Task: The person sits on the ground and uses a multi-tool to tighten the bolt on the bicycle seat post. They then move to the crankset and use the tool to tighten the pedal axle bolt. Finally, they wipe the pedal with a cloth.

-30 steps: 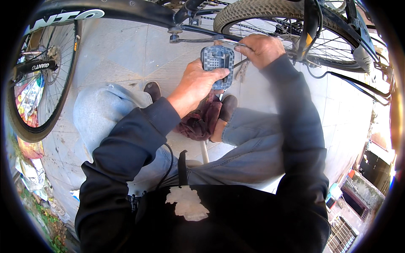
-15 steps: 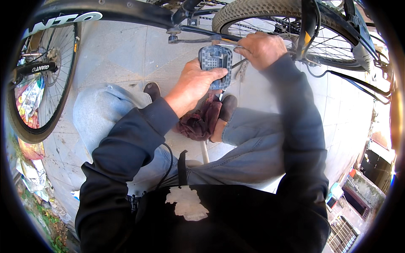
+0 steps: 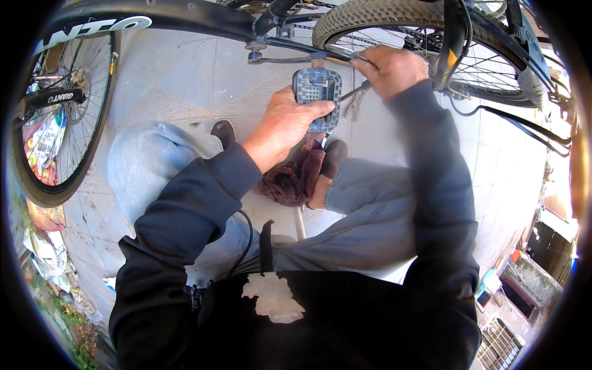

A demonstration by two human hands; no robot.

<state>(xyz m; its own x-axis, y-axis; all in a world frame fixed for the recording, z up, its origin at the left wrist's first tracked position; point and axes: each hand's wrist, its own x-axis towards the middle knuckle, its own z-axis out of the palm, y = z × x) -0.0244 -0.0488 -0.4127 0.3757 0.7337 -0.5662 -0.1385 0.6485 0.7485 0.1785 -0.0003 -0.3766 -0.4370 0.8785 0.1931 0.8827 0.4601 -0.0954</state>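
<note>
A grey-blue checkered bicycle pedal [image 3: 316,83] sits on the end of the crank arm [image 3: 285,60]. My left hand [image 3: 290,120] grips it, the thumb lying across its near part and the other fingers hidden beneath. Up and to the right, my right hand [image 3: 394,69] is closed on a slim metal wrench [image 3: 345,52]. The wrench's far end points left, a little apart from the pedal's rusty axle [image 3: 317,60]. Its jaw is too small to make out clearly.
The bicycle's black frame [image 3: 203,21] runs across the top, with the rear wheel [image 3: 382,15] at right and front wheel [image 3: 105,123] at left. A dark red cloth [image 3: 290,182] lies between my feet. Colourful sacks [image 3: 46,148] are behind the front wheel.
My right hand has moved slightly right, and the wrench has swung up and away from the pedal axle. My left hand stays on the pedal, which has barely shifted.
</note>
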